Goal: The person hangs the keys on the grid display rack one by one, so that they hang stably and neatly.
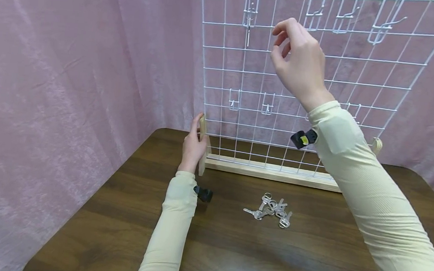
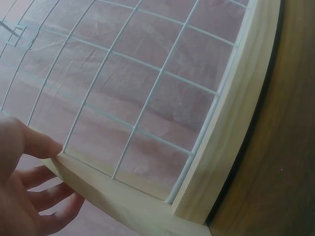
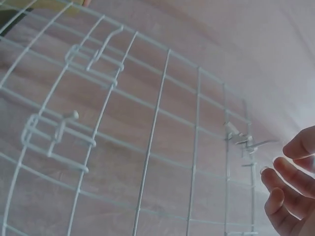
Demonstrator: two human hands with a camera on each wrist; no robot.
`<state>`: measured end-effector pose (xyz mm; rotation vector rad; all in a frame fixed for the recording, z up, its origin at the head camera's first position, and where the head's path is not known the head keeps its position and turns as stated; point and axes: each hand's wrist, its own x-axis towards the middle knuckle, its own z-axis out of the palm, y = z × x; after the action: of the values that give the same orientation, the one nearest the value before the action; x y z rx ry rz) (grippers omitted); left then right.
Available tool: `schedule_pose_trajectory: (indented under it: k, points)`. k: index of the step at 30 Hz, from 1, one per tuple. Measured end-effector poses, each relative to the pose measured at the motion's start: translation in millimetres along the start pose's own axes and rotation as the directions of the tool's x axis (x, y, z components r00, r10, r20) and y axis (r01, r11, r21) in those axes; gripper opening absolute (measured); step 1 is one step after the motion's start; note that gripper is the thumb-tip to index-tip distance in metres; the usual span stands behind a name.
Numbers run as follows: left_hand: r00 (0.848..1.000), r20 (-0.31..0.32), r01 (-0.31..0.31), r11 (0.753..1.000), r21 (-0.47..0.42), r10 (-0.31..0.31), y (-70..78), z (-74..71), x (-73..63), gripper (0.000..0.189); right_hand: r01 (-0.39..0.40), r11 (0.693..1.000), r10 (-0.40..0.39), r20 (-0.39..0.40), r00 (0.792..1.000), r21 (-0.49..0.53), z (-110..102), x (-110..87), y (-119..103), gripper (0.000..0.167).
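My left hand (image 1: 193, 149) grips the wooden end post (image 1: 202, 136) of a white wire grid rack (image 1: 259, 72). In the left wrist view the thumb lies on one side of the wood and the fingers (image 2: 51, 199) on the other. My right hand (image 1: 302, 61) is raised in front of the upper grid, its fingers loosely bent and nothing between them. To its left, a key (image 1: 248, 36) hangs from the upper left hook (image 1: 251, 13). The right wrist view shows the right fingers (image 3: 290, 189) close to a hook (image 3: 241, 140). A heap of keys (image 1: 270, 210) with rings lies on the table.
Further white hooks (image 1: 345, 19) line the top right of the grid, and lower ones (image 1: 234, 104) hang further down. A wooden base bar (image 1: 268, 171) supports the grid on the brown table (image 1: 222, 256). Pink curtain (image 1: 92, 55) surrounds the table's back and left.
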<state>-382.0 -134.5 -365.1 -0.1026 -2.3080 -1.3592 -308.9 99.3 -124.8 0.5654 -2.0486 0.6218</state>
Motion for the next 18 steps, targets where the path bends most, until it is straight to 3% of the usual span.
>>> schedule_pose_trajectory:
  k: [9, 18]
  points:
    - [1.000, -0.002, 0.003, 1.000, -0.005, -0.003, 1.4, -2.1, 0.3, 0.068, 0.101, 0.988, -0.094, -0.065, 0.993, 0.116, -4.0, -50.0, -3.4, 0.024]
    - [1.000, -0.005, 0.003, 1.000, 0.003, -0.003, 1.4, -2.6, 1.1, 0.069, 0.098, 0.987, -0.096, -0.027, 0.995, 0.124, -0.1, -94.3, 3.1, 0.022]
